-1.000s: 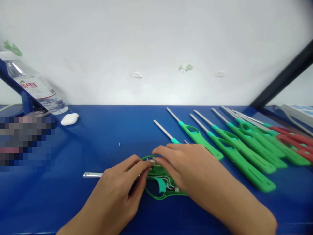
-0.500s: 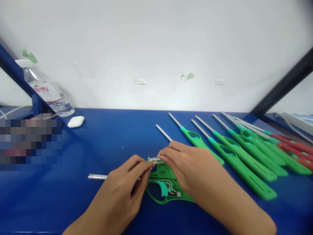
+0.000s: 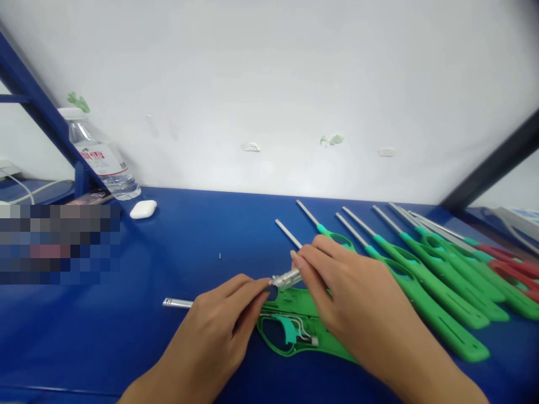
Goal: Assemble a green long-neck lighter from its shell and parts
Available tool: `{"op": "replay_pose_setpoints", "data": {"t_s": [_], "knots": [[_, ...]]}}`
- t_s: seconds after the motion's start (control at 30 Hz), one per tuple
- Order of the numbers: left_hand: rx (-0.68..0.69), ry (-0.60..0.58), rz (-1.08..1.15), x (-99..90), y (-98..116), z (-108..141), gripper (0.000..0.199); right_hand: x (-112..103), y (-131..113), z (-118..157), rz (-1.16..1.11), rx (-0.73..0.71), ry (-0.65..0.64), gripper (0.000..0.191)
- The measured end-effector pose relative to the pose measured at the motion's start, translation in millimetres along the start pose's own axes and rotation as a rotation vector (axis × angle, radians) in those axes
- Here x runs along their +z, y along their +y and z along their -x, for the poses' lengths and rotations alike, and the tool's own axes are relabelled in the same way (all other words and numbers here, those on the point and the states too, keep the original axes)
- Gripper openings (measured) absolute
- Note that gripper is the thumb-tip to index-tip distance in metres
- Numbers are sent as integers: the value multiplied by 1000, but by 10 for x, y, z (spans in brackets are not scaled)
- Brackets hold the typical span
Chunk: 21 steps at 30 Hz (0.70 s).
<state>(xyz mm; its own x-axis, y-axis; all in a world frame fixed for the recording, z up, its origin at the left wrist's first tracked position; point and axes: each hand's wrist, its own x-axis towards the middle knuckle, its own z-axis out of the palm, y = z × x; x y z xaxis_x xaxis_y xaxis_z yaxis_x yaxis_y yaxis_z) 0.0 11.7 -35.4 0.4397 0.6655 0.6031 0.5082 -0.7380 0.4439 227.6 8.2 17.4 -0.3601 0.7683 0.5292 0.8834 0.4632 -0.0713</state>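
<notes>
My right hand [image 3: 349, 292] is closed around a clear plastic fuel tank [image 3: 287, 279], whose near end shows past the fingertips. At the tank's whitish valve end, the thumb and forefinger of my left hand [image 3: 219, 320] are pinched together. Below both hands lies an opened green lighter casing [image 3: 301, 303], its inside facing up. A teal trigger [image 3: 286, 327] and pale wires sit in its lower half. A metal tube [image 3: 177, 303] sticks out to the left from behind my left hand. My right hand covers part of the casing.
Several green long-neck lighters [image 3: 438, 303] lie at the right, with red ones [image 3: 509, 264] beyond. Another metal tube [image 3: 288, 233] points out behind my right hand. At back left are a water bottle [image 3: 105, 160] and a white case [image 3: 143, 209]. A tiny pin [image 3: 219, 256] lies mid-table.
My right hand has lifted and tilted the fuel tank, exposing more of it. My left fingers stay at its valve end. The whole view has shifted slightly.
</notes>
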Motion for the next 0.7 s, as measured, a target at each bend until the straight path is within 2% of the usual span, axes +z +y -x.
{"op": "replay_pose_setpoints", "data": {"t_s": [0.47, 0.7], "knots": [[-20, -19, 9, 0, 62, -12, 34, -11, 34, 14, 26, 29, 90, 43], [-11, 34, -24, -19, 78, -20, 30, -4, 42, 14, 19, 34, 85, 44]]}}
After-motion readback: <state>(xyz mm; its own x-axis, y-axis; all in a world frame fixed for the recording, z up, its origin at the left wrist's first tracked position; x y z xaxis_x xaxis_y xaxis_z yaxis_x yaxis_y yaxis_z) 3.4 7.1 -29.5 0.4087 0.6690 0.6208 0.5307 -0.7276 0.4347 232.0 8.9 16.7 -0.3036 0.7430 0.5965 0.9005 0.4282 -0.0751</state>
